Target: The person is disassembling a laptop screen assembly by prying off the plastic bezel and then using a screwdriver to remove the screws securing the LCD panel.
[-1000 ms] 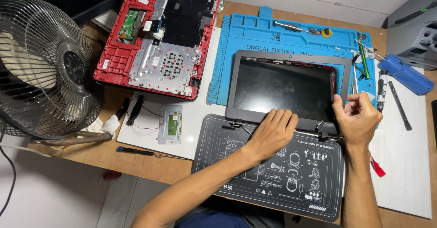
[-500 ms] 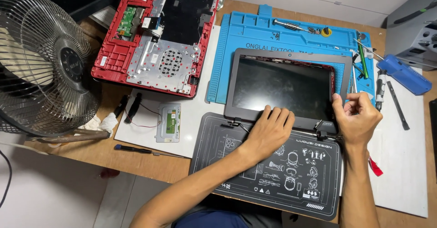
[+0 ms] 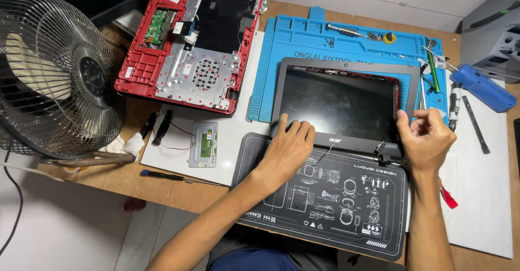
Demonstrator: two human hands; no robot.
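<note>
- The laptop screen panel (image 3: 346, 103) lies flat, face up, glass dark, half on the blue repair mat (image 3: 303, 43) and with its bottom edge over the black printed mat (image 3: 325, 206) nearer the person.
- Left hand (image 3: 287, 152) is spread flat, palm down, fingers resting on the lower left corner of the panel's bezel. It's pressing on it rather than gripping anything.
- Right hand (image 3: 428, 138) is loosely curled at the panel's right edge, thumb and fingertips pinching the bezel there. Can't really tell if there's a small tool tucked in it.
- Hinge bracket (image 3: 387, 152) and a thin cable (image 3: 325, 154) stick out of the panel's bottom edge, between the two hands.
- The red laptop base (image 3: 189, 38) sits opened up at the top left, well apart from the panel, boards and metal plate showing.
- A small touchpad board (image 3: 203, 144) lies on the white sheet (image 3: 238, 135) left of the black mat, a screwdriver (image 3: 168, 177) just below it.
- Desk fan (image 3: 51, 76) is at the far left; a blue-handled tool (image 3: 482, 87) and more screwdrivers (image 3: 454, 106) are off to the right.
</note>
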